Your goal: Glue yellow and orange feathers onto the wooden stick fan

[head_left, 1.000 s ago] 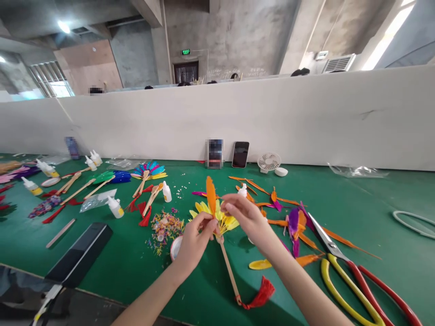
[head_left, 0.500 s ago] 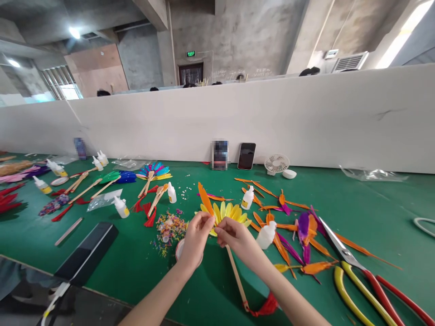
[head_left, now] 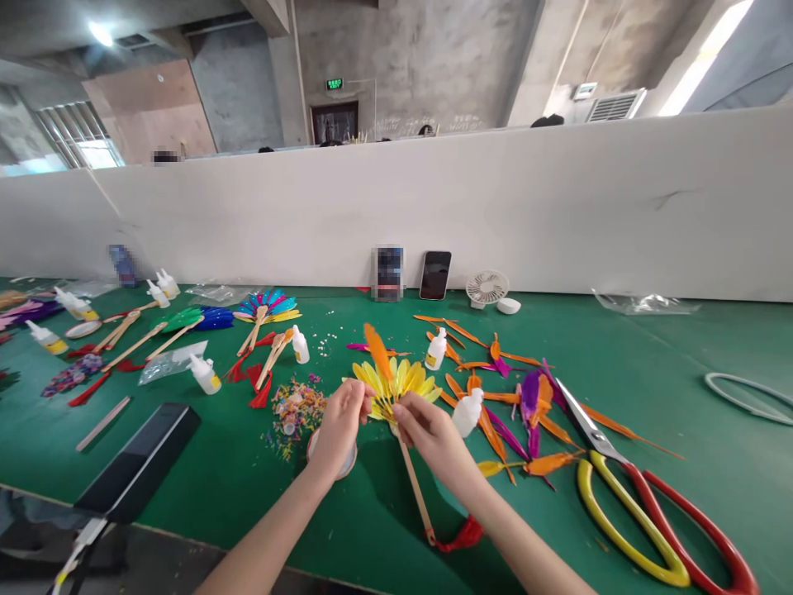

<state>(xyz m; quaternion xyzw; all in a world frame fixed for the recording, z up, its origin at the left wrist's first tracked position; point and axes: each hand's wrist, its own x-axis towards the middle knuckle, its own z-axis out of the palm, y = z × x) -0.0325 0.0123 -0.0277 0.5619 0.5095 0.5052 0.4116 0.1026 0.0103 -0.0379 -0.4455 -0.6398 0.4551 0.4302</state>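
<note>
A fan of yellow feathers spreads at the top of a wooden stick, which has a red tassel at its lower end. One orange feather stands over the middle of the yellow ones. My left hand is at the fan's left side, fingers closed together near a yellow feather; whether it grips anything is hidden. On the right, my right hand pinches at the base of the orange feather, above the stick. A round dish lies partly behind my left hand.
Large scissors lie at the right, beside loose orange and purple feathers. Glue bottles stand behind my right hand and farther left. Colourful bits, a black box and finished-looking feather fans are on the left.
My left hand has come off the orange feather and moved slightly left. The orange feather now stands more upright over the fan's middle. The whole view has shifted a little.
</note>
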